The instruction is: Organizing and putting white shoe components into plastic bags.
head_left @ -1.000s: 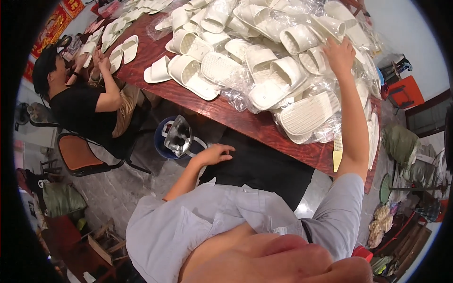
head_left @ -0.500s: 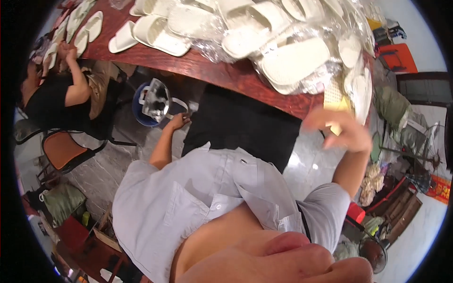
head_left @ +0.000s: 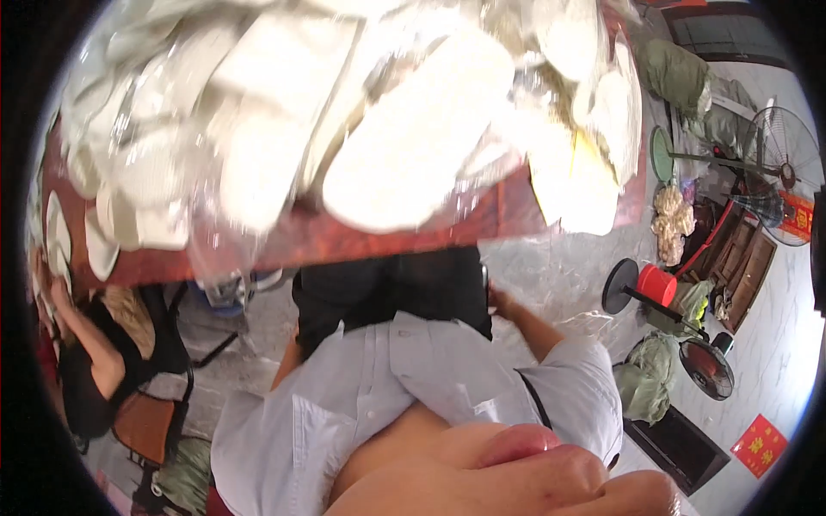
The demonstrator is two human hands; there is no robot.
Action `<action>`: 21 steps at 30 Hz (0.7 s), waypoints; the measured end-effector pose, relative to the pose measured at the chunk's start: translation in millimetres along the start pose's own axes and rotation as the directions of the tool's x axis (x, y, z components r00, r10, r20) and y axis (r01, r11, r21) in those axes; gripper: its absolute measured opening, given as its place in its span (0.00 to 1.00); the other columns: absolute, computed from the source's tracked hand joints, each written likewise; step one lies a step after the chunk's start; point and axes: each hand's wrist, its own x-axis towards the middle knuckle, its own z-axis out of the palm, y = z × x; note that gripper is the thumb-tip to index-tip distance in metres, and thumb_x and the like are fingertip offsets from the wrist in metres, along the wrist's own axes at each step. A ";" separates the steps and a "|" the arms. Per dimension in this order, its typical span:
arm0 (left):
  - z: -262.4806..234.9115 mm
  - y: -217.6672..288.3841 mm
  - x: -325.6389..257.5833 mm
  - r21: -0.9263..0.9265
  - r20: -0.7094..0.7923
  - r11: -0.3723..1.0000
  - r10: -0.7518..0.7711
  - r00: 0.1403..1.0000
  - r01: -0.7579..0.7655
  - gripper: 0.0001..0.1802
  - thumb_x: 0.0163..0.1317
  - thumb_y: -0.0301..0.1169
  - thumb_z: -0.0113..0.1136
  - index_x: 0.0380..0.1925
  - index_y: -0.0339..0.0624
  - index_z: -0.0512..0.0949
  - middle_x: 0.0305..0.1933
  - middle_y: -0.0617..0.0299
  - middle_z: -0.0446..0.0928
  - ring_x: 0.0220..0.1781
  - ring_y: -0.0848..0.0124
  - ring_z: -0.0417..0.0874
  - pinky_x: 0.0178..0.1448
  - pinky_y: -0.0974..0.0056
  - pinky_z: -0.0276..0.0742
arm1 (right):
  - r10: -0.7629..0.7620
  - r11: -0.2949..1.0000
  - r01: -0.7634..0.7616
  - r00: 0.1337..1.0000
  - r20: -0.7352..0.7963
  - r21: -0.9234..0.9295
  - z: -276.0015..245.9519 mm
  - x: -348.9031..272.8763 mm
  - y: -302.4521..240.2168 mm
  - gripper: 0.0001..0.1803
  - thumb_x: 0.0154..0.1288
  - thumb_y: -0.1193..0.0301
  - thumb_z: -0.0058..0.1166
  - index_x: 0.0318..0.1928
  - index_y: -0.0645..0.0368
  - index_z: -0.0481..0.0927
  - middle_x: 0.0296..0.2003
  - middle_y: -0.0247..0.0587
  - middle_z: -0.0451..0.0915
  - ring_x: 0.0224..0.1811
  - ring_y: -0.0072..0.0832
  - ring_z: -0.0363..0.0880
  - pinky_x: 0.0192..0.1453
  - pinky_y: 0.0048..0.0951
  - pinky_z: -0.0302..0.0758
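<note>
1. Slippers [head_left: 422, 129], white and partly wrapped in clear plastic, lie heaped along the near edge of the red table [head_left: 482, 211]; they now fill far more of the view than half a second ago, and look blurred and washed out.
2. Right hand [head_left: 497, 301]: a second ago it was on the heap, then blurred over the near right corner; now it is down below the near edge, beside the person's black clothing [head_left: 391, 288]. Its fingers are partly hidden, so I cannot tell whether they are spread, together or pinching something.
3. Left hand [head_left: 298, 330]: in plain view earlier, it is now almost wholly hidden behind the other side of that clothing; I cannot tell its finger state.
4. Near the right corner, a pale yellow piece [head_left: 572, 185] overhangs the near edge.
5. Beyond the left end, a co-worker's arm [head_left: 90, 335] reaches up to the table.
6. Writing: a red square sign [head_left: 760, 445] with gold characters has come into view; a red-and-yellow strip [head_left: 800, 219] hangs by the wire fan [head_left: 785, 150]. Any marks on the slippers are too washed out to read.
</note>
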 end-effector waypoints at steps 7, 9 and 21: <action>-42.7 1.4 3.7 -0.025 -0.046 0.999 -0.044 0.998 0.042 0.19 0.64 0.37 0.50 0.49 0.39 0.79 0.50 0.41 0.79 0.53 0.48 0.80 0.56 0.51 0.74 | -0.043 0.995 0.027 0.984 -0.174 -0.092 29.6 51.9 46.5 0.47 0.69 0.34 0.19 0.63 0.62 0.71 0.49 0.48 0.80 0.52 0.34 0.78 0.58 0.32 0.73; -41.2 31.8 38.5 -0.051 -0.073 0.997 -0.063 0.995 0.060 0.19 0.64 0.37 0.49 0.49 0.39 0.79 0.50 0.41 0.79 0.53 0.48 0.80 0.56 0.51 0.74 | -0.064 0.992 0.039 0.977 -0.202 -0.121 37.1 41.6 30.1 0.46 0.69 0.35 0.19 0.62 0.62 0.71 0.50 0.48 0.80 0.52 0.35 0.79 0.57 0.33 0.73; -118.2 49.1 184.6 -0.219 -0.380 0.976 -0.101 0.920 0.016 0.22 0.67 0.41 0.43 0.48 0.38 0.79 0.52 0.40 0.78 0.55 0.46 0.78 0.58 0.50 0.72 | -0.379 0.898 0.253 0.860 -0.341 -0.360 -192.3 -0.5 -4.9 0.41 0.71 0.40 0.22 0.60 0.62 0.72 0.50 0.51 0.80 0.52 0.38 0.79 0.56 0.35 0.74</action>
